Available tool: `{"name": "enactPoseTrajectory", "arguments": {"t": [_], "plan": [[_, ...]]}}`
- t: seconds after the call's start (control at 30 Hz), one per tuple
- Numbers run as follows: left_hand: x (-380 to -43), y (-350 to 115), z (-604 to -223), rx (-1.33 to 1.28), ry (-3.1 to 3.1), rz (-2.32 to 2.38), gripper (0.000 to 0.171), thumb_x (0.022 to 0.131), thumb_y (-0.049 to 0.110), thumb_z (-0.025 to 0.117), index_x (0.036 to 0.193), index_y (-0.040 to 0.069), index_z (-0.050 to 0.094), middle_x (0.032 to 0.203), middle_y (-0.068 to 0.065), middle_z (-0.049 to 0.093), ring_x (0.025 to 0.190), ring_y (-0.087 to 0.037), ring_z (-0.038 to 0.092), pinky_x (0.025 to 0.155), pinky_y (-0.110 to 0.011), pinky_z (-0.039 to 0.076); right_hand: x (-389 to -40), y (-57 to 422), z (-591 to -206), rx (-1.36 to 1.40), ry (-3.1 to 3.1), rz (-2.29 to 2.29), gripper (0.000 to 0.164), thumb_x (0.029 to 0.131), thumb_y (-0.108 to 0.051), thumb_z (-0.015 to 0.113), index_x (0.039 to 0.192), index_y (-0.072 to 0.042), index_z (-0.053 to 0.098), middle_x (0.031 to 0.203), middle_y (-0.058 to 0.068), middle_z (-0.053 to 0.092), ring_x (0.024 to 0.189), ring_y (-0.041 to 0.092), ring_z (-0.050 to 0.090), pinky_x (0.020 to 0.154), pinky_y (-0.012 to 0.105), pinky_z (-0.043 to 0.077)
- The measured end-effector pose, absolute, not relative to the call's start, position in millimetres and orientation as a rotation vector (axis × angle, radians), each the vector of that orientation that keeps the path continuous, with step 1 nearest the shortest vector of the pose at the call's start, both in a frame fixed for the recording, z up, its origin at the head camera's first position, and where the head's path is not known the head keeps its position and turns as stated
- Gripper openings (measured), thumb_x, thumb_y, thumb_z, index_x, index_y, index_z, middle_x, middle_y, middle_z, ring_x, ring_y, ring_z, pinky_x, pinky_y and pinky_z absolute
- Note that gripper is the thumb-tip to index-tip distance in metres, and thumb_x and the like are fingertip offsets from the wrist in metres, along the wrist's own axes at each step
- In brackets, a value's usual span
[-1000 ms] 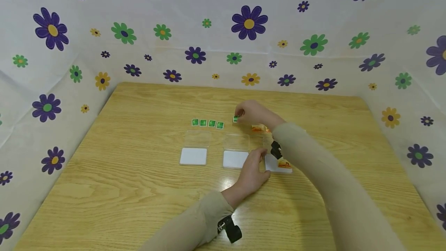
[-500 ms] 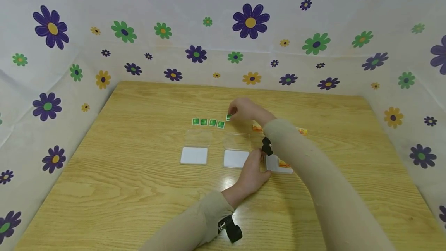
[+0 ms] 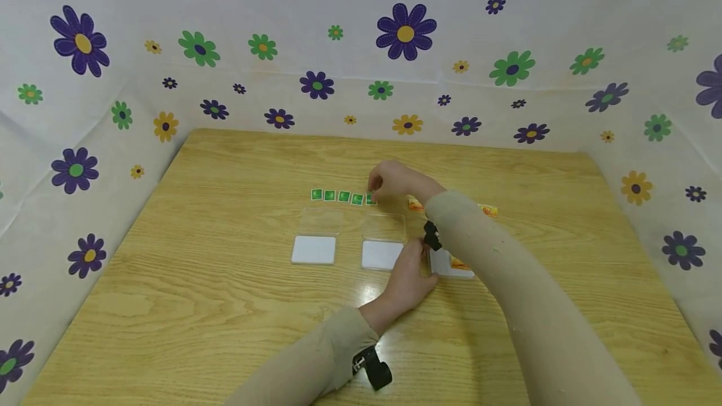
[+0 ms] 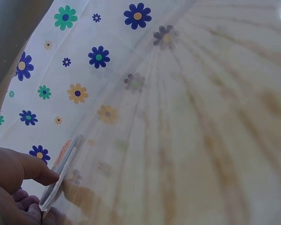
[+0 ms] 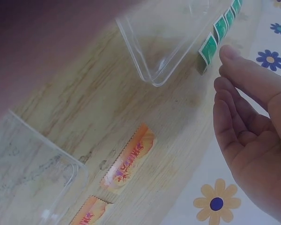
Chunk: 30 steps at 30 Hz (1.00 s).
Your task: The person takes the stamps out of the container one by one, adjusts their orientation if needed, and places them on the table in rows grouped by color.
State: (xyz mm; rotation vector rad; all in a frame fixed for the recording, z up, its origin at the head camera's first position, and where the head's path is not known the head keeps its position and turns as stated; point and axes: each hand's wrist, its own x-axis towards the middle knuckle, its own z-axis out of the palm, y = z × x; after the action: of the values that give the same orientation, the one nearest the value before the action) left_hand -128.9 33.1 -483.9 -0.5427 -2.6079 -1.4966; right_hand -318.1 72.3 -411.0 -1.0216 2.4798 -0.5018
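My right hand (image 3: 395, 179) is over the back middle of the table, fingertips right at the last green stamp (image 3: 370, 199) in a row of several. The right wrist view shows this stamp (image 5: 208, 49) with a serrated white edge and a raised corner, just beyond the loosely bent fingers; the thumb and index finger stand beside it. My left hand (image 3: 408, 277) holds the left end of the right-hand plastic case (image 3: 442, 266), which has a white inside and an orange stamp (image 3: 459, 264) in it. The left wrist view shows finger and thumb at the edge of this case (image 4: 68, 164).
Two more white-lined cases, the middle (image 3: 381, 255) and left one (image 3: 313, 250), lie with their clear lids (image 3: 320, 221) folded back. Orange stamps (image 5: 129, 161) lie behind the right case, partly hidden by the right forearm. A flowered cloth (image 3: 248, 11) hangs around the table (image 3: 197, 306).
My right hand has moved left with a green stamp and set it down at the right end of the green row; its fingers have come off it. The left hand has stayed in place.
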Motion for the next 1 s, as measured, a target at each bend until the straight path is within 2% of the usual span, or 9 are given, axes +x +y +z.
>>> {"name": "enactPoseTrajectory", "arguments": {"t": [0.13,0.47,1.0], "plan": [[-129,34,-483,-0.549,-2.6,-1.497,0.048,0.07,-0.001,0.068,0.115,-0.004,0.051,0.106,-0.012,0.055,0.097,-0.02,0.053,0.087,-0.023,0.047,-316,75,-407,-0.984,2.487,-0.521,0.016,0.084,-0.012,0.073,0.096,-0.002,0.07,0.092,0.007,0.066,0.085,0.02,0.058,0.079,0.032,0.051],[-128,34,-483,-0.544,-2.59,-1.672,0.059,0.075,-0.009,0.067,0.129,-0.008,0.045,0.124,-0.017,0.052,0.117,-0.024,0.05,0.1,-0.02,0.042,-301,110,-390,-0.985,2.558,-0.599,0.02,0.086,-0.015,0.072,0.099,0.0,0.07,0.092,0.008,0.066,0.084,0.022,0.058,0.078,0.035,0.052],[-128,35,-481,-0.517,-2.629,-1.62,0.056,0.075,-0.006,0.068,0.127,-0.005,0.047,0.123,-0.015,0.053,0.114,-0.024,0.052,0.098,-0.021,0.043,-247,191,-398,-0.933,2.583,-0.737,0.015,0.085,-0.007,0.071,0.099,0.0,0.071,0.091,0.006,0.066,0.08,0.017,0.059,0.073,0.036,0.054]]}}
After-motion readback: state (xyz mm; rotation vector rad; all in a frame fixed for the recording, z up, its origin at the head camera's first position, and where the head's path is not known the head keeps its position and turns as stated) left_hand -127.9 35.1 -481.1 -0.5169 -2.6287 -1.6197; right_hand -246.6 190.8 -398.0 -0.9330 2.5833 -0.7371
